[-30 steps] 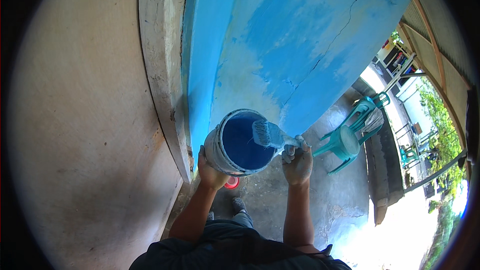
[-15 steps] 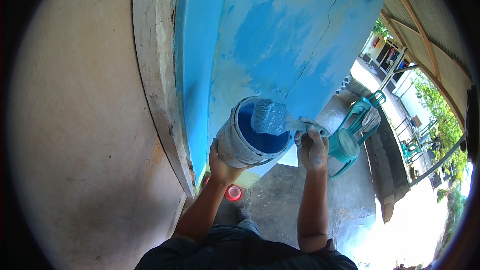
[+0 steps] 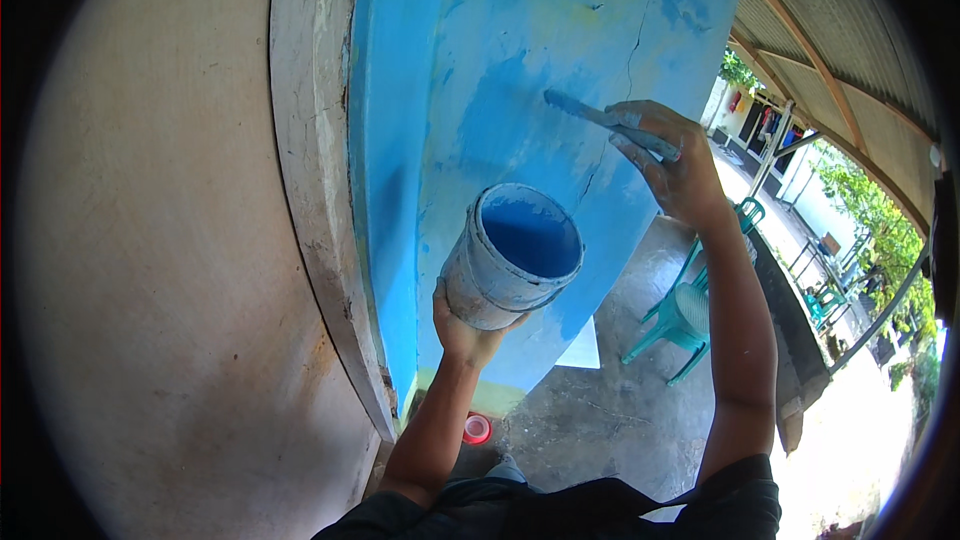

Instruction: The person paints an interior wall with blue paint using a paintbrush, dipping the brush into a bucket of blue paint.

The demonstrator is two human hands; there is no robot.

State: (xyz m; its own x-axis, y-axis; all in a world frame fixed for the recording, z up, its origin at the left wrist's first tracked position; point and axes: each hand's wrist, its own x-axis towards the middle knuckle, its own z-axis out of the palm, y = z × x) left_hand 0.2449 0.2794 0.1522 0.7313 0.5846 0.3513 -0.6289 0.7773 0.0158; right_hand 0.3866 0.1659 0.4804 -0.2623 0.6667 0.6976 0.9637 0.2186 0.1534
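My left hand (image 3: 468,332) grips a paint-smeared bucket (image 3: 480,285) low on its side, its mouth tipped toward me. Blue paint (image 3: 530,240) shows inside it. Up and to the right, my right hand (image 3: 668,155) is closed on the handle of a paintbrush (image 3: 590,112). The brush points left, seen edge-on, with its bristle end at the wall (image 3: 520,70); whether the bristles touch cannot be made out. The wall carries patchy blue paint over a paler coat, and a crack (image 3: 636,45) runs down it near my right hand.
A bare wooden panel (image 3: 170,190) with a worn frame edge (image 3: 310,140) stands close on the left. Green plastic chairs (image 3: 685,315) are at the right on the concrete floor (image 3: 620,400). A red round object (image 3: 477,428) lies near my feet, and a white sheet (image 3: 582,348) below the wall.
The paintbrush has left the bucket's mouth, carried up and right by my right hand to the wall. The bucket stays in my left hand, nearly in place. My view has shifted slightly.
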